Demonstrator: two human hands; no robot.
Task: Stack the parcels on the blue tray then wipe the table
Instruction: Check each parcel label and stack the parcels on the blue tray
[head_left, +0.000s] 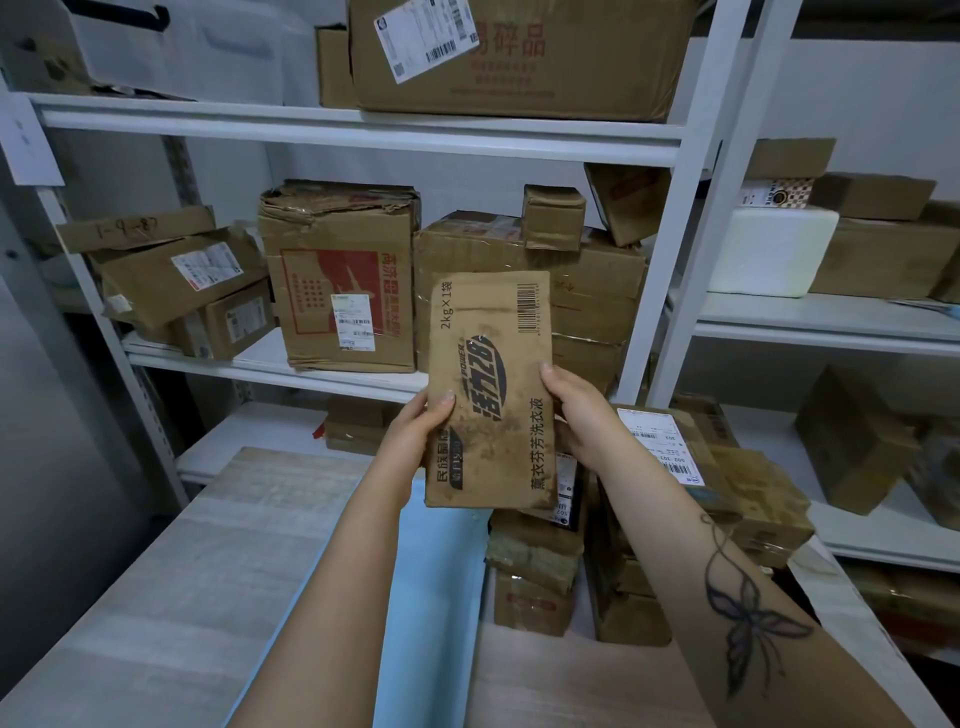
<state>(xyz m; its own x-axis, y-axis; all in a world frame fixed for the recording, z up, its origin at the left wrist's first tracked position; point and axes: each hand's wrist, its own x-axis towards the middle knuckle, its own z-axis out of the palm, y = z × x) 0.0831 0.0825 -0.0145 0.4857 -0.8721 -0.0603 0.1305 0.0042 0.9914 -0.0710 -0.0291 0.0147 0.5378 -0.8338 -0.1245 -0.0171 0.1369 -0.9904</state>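
Parcel (488, 389): worn brown cardboard, printed.

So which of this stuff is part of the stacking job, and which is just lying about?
Job: held parcel, left hand, right hand, blue tray, parcel pile, table.
Lying about: shelf boxes, white foam box, shelving.

Browns, white, one patch of blue
The parcel (488, 389) is stained brown with black lettering and barcode; the tray (441, 597) light blue, the table (156, 597) pale wood-grain, the shelving (363, 130) white, one shelf box (337, 291) printed red.
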